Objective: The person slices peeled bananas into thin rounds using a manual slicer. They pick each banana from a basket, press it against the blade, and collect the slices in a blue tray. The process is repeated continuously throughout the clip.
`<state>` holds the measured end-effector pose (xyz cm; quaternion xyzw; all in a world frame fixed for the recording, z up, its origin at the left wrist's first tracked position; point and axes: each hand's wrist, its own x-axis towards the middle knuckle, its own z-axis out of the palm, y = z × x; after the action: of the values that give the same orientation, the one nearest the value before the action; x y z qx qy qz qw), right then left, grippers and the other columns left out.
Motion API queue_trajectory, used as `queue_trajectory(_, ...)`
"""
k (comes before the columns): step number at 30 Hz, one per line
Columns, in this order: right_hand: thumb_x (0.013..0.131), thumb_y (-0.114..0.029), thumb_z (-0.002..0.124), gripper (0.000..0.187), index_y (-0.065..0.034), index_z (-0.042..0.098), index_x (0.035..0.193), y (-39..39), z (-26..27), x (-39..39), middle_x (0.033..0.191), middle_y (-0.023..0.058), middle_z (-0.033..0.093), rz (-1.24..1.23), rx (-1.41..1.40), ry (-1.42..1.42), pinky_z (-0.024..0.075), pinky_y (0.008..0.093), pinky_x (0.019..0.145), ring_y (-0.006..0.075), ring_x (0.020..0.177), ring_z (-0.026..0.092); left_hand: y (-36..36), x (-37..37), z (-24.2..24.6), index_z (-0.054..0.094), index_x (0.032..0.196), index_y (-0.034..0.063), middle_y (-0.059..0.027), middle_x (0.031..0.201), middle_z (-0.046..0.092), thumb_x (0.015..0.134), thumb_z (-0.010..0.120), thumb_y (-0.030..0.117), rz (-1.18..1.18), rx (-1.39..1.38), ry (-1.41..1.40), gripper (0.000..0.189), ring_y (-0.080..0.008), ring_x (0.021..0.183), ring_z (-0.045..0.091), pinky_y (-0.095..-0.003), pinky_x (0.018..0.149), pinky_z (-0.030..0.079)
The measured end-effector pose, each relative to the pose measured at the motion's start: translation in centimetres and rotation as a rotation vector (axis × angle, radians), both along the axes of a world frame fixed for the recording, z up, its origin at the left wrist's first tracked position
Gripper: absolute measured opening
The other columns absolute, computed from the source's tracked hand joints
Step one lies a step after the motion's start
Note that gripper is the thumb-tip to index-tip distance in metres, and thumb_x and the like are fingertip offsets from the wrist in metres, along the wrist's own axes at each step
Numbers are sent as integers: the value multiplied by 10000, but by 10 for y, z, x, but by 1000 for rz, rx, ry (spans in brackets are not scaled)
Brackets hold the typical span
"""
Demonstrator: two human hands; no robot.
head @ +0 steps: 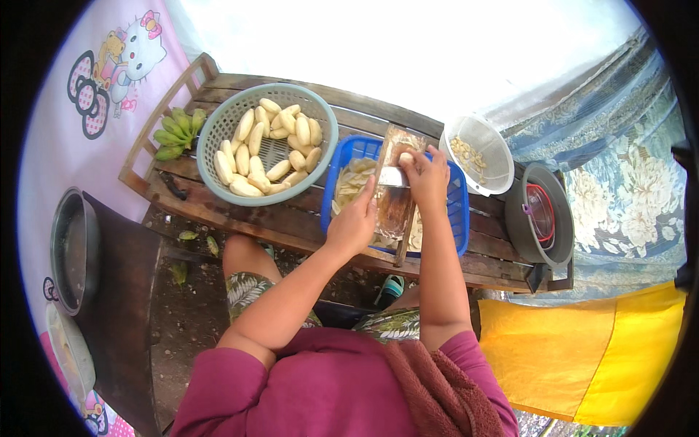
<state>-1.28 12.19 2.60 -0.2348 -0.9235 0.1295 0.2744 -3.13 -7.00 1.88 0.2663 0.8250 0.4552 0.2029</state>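
A wooden slicer board [394, 210] with a metal blade [394, 177] lies over a blue plastic basket [457, 210]. My left hand [354, 223] grips the board's left edge. In the fingers of my right hand [427, 177] is a peeled banana [406, 158], at the board's face just above the blade. Thin banana slices [354, 179] lie in the basket under and beside the board. To the left, a round grey-green basket [206, 164] holds several whole peeled bananas [256, 139].
Green unpeeled bananas [176, 131] lie at the slatted wooden bench's [218, 214] left end. Right of the blue basket are a white strainer [505, 150] with small pieces and a grey basin [516, 218] holding a red-rimmed container [540, 213]. Another basin [75, 251] stands far left.
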Motion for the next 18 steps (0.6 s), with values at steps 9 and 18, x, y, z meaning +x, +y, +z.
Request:
queue_trajectory(9,800,-227,764,291,-187,748,1088,-67,-5,93,1375,173,506,95,-26,-33,294,509,1107,441,1351,370,-2,-1,-3,308,1525,191,-236,1071,656,995,412,252,-11,21,1,544,-421,941,630,-511,812,481)
queue_trajectory(18,850,-329,710,274,-185,749,1079,7,-2,-8,1348,166,531,-17,-29,38,294,520,1101,397,1342,395,-1,-1,3,314,1523,217,-220,1090,657,991,418,243,7,2,35,544,-415,942,632,-500,805,496)
